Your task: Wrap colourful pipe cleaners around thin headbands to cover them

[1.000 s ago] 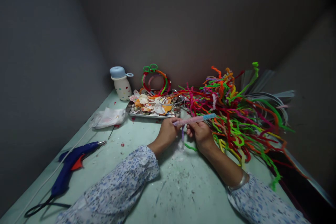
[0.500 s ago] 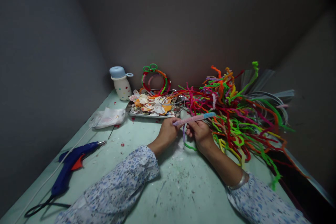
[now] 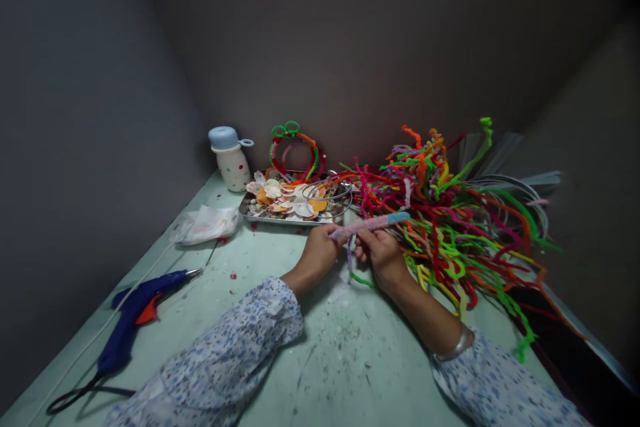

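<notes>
Between my hands is a headband wrapped in fuzzy pipe cleaner [image 3: 375, 223], lilac at its left end, pink in the middle and blue at the right. My left hand [image 3: 321, 248] pinches the lilac end. My right hand [image 3: 383, 252] is closed just below the middle, its fingers at a loose lilac pipe cleaner [image 3: 349, 255] that hangs from the wrapping and has a green tip lying near the table. Right beside my right hand spreads a tangled heap of bright pipe cleaners [image 3: 450, 233].
Behind my hands stands a metal tray [image 3: 270, 219] of paper flowers, with finished wrapped hoops [image 3: 295, 153] behind. A bottle [image 3: 233, 163], a white packet [image 3: 207, 225] and a blue glue gun [image 3: 133, 320] with a cord lie left. Clear plastic strips [image 3: 500, 153] are at far right.
The wrapped band's right end has dipped very slightly, and the loose lilac strand has shifted a little. Both hands stay almost in place.
</notes>
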`<state>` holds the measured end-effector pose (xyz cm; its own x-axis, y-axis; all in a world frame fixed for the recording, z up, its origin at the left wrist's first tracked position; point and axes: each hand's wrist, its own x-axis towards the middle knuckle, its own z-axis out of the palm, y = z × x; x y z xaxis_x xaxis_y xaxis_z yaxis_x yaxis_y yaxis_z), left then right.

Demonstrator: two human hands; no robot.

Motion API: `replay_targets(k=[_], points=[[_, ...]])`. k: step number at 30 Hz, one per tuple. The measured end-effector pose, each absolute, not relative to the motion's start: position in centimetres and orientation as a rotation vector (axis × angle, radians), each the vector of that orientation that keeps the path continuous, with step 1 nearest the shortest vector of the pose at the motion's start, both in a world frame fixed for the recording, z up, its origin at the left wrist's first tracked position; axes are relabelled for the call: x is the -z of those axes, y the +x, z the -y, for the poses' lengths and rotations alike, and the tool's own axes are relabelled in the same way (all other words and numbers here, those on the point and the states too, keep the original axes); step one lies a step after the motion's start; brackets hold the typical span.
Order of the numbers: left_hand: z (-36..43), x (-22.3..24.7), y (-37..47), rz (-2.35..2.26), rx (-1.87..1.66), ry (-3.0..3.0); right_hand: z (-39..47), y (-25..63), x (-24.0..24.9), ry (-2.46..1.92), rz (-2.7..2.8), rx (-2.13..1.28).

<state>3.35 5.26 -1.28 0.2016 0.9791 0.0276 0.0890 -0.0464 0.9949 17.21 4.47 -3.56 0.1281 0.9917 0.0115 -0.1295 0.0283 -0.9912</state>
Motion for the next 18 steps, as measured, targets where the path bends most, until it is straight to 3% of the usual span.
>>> replay_targets(k=[12,18], points=[[-4.8,0.3,3.5,-0.920,-0.984,1.424,-4.0,17.1,2.9,-1.137,1.039,-1.187],[-5.1,0.9,3.4,-1.086,-0.990,1.374,-4.1,17.1,3.2,-1.146,1.014,-1.192]])
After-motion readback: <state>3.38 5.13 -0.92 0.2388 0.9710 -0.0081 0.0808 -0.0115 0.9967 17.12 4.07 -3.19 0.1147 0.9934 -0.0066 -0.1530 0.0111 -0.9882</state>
